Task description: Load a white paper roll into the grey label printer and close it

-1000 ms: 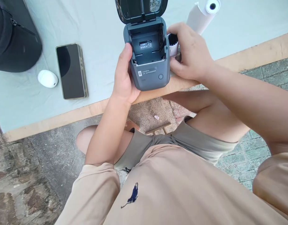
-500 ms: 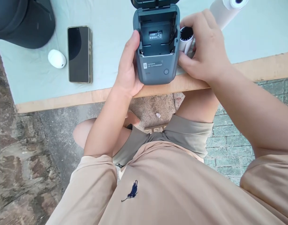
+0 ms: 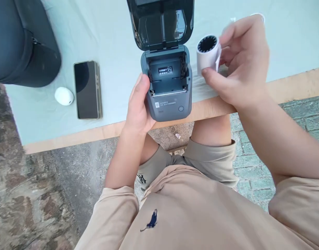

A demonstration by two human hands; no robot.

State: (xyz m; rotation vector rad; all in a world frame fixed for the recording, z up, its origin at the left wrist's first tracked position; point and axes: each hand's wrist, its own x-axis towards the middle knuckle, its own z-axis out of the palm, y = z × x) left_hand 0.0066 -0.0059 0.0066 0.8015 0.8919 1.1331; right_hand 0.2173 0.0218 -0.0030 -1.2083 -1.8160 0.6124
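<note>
A dark grey label printer (image 3: 170, 107) is at the table's front edge, its black lid (image 3: 161, 24) tipped back and its paper bay bare inside. My left hand (image 3: 140, 106) is closed around the printer's left side, thumb along the rim. Just right of the printer, my right hand (image 3: 242, 62) pinches a small white label roll (image 3: 205, 62) between thumb and fingers. The roll's dark toothed core faces up, and a loose flap of paper shows at its right side.
A phone (image 3: 87, 90) lies on the pale green tablecloth (image 3: 115, 45), with a white earbud case (image 3: 64, 96) left of it. A dark bag or case (image 3: 26, 48) fills the back left. Behind my right hand a white object (image 3: 259, 17) is mostly hidden.
My right hand has lifted the label roll away from the printer's side and turned so more of it shows. The view has tilted up, bringing the open lid into sight.
</note>
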